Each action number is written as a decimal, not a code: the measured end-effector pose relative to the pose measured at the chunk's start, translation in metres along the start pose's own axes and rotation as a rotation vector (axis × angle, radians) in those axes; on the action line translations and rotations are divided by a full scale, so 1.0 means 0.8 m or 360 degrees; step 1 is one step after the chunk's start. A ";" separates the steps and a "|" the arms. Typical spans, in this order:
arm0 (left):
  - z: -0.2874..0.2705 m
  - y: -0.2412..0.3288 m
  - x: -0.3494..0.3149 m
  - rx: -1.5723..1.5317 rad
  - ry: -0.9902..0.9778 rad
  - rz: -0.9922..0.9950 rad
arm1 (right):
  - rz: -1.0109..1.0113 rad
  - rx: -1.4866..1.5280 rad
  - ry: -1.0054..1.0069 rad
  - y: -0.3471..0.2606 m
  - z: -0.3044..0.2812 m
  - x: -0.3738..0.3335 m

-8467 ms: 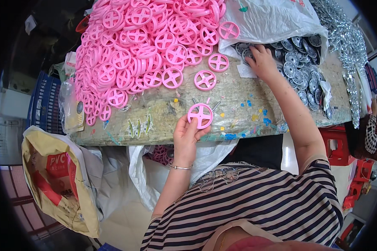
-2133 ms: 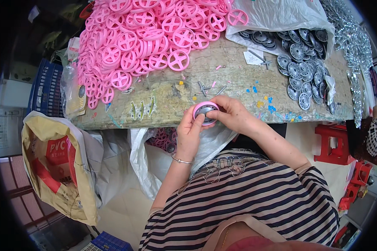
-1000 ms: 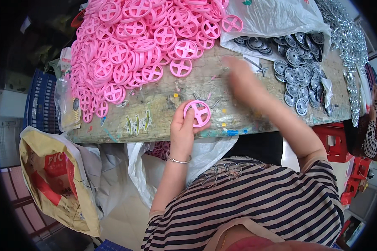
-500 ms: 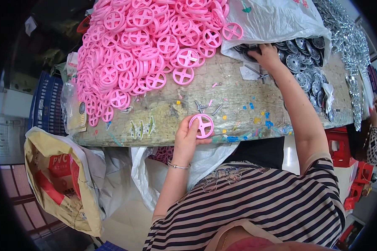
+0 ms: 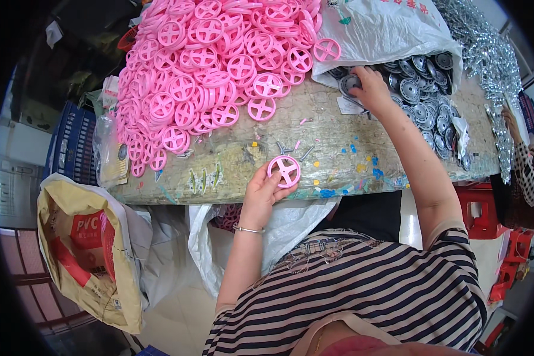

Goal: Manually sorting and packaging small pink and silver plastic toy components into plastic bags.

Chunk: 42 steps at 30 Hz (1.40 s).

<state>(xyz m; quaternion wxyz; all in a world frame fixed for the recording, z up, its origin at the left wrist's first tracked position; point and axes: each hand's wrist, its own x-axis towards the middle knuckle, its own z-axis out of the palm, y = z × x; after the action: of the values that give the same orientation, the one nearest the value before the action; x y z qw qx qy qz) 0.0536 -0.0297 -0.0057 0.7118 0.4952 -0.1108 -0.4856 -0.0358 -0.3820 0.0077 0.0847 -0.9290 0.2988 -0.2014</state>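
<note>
My left hand (image 5: 266, 188) holds a pink plastic wheel ring (image 5: 292, 167) with crossed spokes over the table's near edge, thumb on its face. Farther off to the right, my right hand (image 5: 371, 89) is closed on a dark grey wheel disc (image 5: 348, 85) at the mouth of a white woven sack (image 5: 391, 35). Grey discs (image 5: 424, 115) spill from that sack beside my right wrist. A great heap of pink wheel rings (image 5: 219, 65) covers the far left of the table. Several small grey pins (image 5: 286, 148) lie just beyond my left hand.
The worn table (image 5: 219, 142) carries scattered yellow and blue bits. Silver tinsel (image 5: 489, 77) hangs at its right end. An open yellowish bag (image 5: 124, 296) stands on the floor at left, near stacked blue crates (image 5: 71, 148). Another person's hand (image 5: 512, 124) shows at far right.
My right hand has drawn back slightly from the sack's mouth, and a grey disc now shows in its fingers. My left hand keeps the pink ring, tilted a little differently.
</note>
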 end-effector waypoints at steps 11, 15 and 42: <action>0.018 -0.016 -0.006 -0.0099 0.0178 0.0209 | -0.0395 0.1179 -0.0448 -0.182 -0.017 -0.148; 0.019 -0.020 -0.018 -0.0058 0.0113 0.0308 | -0.0286 0.1263 -0.0405 -0.195 -0.005 -0.162; 0.005 -0.005 -0.063 0.0821 0.0445 0.0731 | -0.0039 0.1625 -0.0996 -0.231 -0.011 -0.171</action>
<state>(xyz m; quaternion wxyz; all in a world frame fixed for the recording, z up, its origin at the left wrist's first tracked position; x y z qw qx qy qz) 0.0234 0.0079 0.0094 0.6622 0.6821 -0.2393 -0.1971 -0.0444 -0.1525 0.0228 0.6020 -0.7894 0.1145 -0.0372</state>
